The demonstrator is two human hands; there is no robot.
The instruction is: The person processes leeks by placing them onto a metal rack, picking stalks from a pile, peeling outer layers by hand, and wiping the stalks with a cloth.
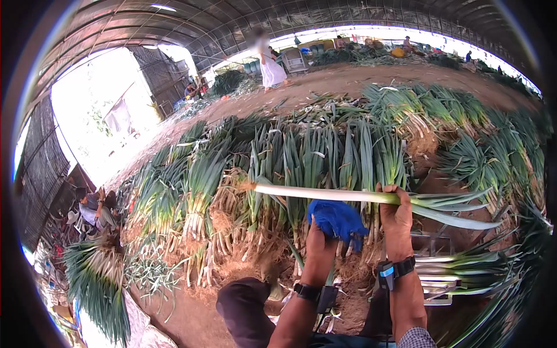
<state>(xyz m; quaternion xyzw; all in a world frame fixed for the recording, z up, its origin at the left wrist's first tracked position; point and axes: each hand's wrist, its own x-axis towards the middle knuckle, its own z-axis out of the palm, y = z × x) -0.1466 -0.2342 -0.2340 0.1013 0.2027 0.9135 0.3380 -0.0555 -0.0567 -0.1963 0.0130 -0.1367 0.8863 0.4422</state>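
A long green onion (325,193) lies level across the middle of my view, its roots at the left and its leaves spreading to the right. My right hand (397,210) is closed around it where the white stalk turns green. Just below the stalk, my left hand (321,240) grips a bunched blue cloth (337,220). The cloth is close under the onion; I cannot tell whether they touch. Some of the left fingers are hidden behind the cloth. Both wrists wear dark bands with small devices.
Bundles of green onions (313,156) lie in rows ahead. Cleaned stalks rest on a metal rack (438,300) at my right, and another bundle (98,284) lies at left. Beyond a dirt path (348,78), a person in white (271,69) walks; another person (96,206) sits at left.
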